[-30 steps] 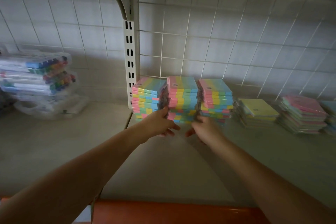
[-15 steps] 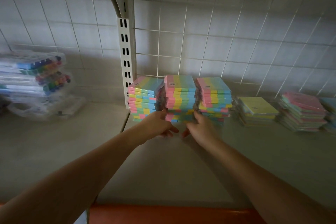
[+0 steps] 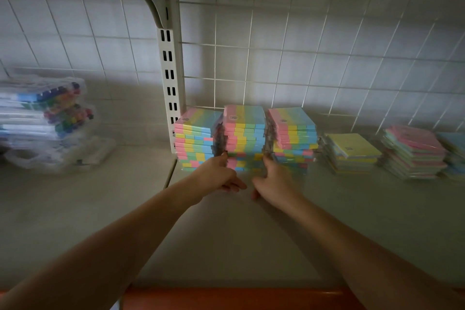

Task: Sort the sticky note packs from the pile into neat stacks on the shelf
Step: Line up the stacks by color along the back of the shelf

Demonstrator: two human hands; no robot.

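Three tall stacks of rainbow-striped sticky note packs stand side by side at the back of the shelf. My left hand presses the lower left side of the middle stack, thumb up along its edge. On the lower right side, my right hand presses the same stack. The fingertips of both hands point toward each other in front of the stack's base. The left stack and right stack stand close against it. Lower stacks of yellow packs and pink packs lie further right.
Clear plastic cases of coloured markers are piled on the left shelf section. A white slotted upright divides the sections, with a wire grid behind. A blue stack sits at the far right edge. An orange strip runs along the shelf front.
The middle stack has slid a little back toward the grid, nearer in line with its neighbours. Both hands stay at its base and have moved forward with it.
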